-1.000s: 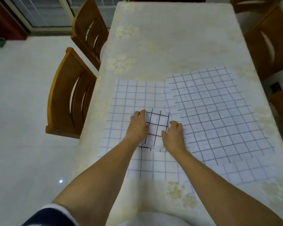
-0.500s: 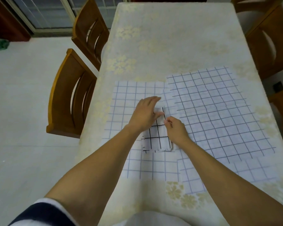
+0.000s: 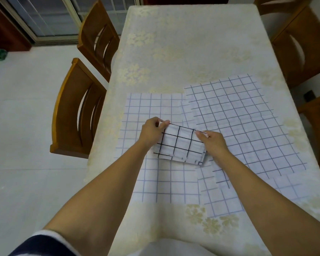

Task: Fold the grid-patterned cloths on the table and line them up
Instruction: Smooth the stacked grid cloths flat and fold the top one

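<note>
A small folded white cloth with bold black grid lines [image 3: 181, 146] is held just above the table's middle. My left hand [image 3: 151, 132] pinches its far left corner. My right hand [image 3: 212, 141] pinches its far right corner. Under it lies a flat white cloth with thin blue grid lines [image 3: 155, 178]. A larger flat grid cloth [image 3: 248, 122] lies to the right, overlapping the first one. Another grid cloth [image 3: 292, 185] peeks out at the near right.
The table [image 3: 192, 43] wears a cream floral cover. Two wooden chairs [image 3: 78, 111] stand along its left side and others [image 3: 299, 47] along its right. The pale tiled floor [image 3: 26, 126] spreads to the left.
The small black-grid cloth lay pressed flat under both hands. Now both hands pinch its far corners and it is lifted, showing wider than before.
</note>
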`<action>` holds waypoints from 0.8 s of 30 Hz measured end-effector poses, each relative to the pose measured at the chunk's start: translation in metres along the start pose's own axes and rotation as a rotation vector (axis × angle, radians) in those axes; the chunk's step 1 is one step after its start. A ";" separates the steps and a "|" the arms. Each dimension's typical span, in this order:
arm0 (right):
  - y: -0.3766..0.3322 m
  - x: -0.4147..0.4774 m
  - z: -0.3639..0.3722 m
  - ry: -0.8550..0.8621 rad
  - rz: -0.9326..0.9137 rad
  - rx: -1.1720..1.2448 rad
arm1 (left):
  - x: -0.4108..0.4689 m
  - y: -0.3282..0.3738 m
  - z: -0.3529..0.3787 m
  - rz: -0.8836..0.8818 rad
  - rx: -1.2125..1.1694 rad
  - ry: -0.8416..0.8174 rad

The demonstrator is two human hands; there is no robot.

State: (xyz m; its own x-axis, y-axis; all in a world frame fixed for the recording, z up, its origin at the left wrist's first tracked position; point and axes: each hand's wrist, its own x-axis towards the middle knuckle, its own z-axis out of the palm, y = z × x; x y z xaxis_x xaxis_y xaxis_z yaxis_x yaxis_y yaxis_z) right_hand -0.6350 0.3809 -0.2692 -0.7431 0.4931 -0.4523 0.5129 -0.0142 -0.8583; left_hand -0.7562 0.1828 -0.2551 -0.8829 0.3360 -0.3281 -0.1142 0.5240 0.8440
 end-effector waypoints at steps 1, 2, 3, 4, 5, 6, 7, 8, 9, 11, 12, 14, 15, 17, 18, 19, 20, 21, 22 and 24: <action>0.001 0.003 0.000 0.016 0.024 0.015 | -0.004 -0.003 0.001 -0.016 -0.035 -0.018; 0.001 0.004 0.001 0.029 0.048 0.030 | -0.008 -0.006 0.002 -0.024 -0.058 -0.041; 0.002 0.006 0.002 0.038 0.071 0.044 | -0.011 -0.009 0.004 -0.029 -0.075 -0.057; 0.000 0.006 0.002 0.041 0.083 0.050 | -0.014 -0.013 0.006 -0.038 -0.084 -0.057; 0.002 0.008 0.003 0.040 0.093 0.055 | -0.015 -0.017 0.008 -0.045 -0.088 -0.044; 0.003 0.008 0.003 0.034 0.096 0.062 | -0.015 -0.020 0.009 -0.053 -0.083 -0.025; 0.005 0.009 0.003 0.026 0.097 0.058 | -0.016 -0.023 0.011 -0.058 -0.077 -0.003; 0.005 0.009 0.004 0.024 0.095 0.056 | -0.017 -0.025 0.012 -0.064 -0.075 0.011; 0.007 0.009 0.005 0.028 0.094 0.020 | -0.018 -0.028 0.014 -0.070 -0.079 0.016; 0.009 0.008 0.005 0.071 0.092 -0.073 | -0.019 -0.034 0.015 -0.086 -0.059 0.030; 0.010 0.007 0.005 0.090 0.082 -0.127 | -0.020 -0.036 0.015 -0.094 -0.021 0.046; 0.011 0.003 0.009 0.153 0.025 -0.252 | -0.025 -0.038 0.019 -0.106 0.050 0.075; 0.012 0.001 0.012 0.205 -0.048 -0.362 | -0.028 -0.039 0.022 -0.088 0.138 0.103; 0.016 -0.005 0.020 0.327 -0.261 -0.659 | -0.036 -0.042 0.030 0.069 0.413 0.217; 0.020 -0.008 0.025 0.360 -0.391 -0.781 | -0.041 -0.042 0.036 0.181 0.508 0.269; 0.024 -0.012 0.033 0.355 -0.495 -0.867 | -0.045 -0.043 0.042 0.275 0.574 0.267; 0.029 -0.015 0.041 0.317 -0.569 -0.931 | -0.047 -0.043 0.050 0.342 0.637 0.211; 0.034 -0.019 0.050 0.264 -0.606 -0.991 | -0.049 -0.047 0.058 0.381 0.700 0.127; 0.039 -0.021 0.059 0.194 -0.608 -1.045 | -0.050 -0.051 0.066 0.391 0.756 0.040; 0.051 -0.027 0.073 0.029 -0.548 -1.131 | -0.049 -0.061 0.078 0.354 0.839 -0.104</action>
State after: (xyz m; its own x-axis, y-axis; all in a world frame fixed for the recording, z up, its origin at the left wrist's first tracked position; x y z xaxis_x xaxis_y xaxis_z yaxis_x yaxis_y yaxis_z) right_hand -0.6197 0.3035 -0.3183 -0.9723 0.2175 -0.0853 0.2318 0.9435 -0.2369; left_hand -0.6703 0.1954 -0.3235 -0.7533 0.6325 -0.1799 0.5592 0.7601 0.3310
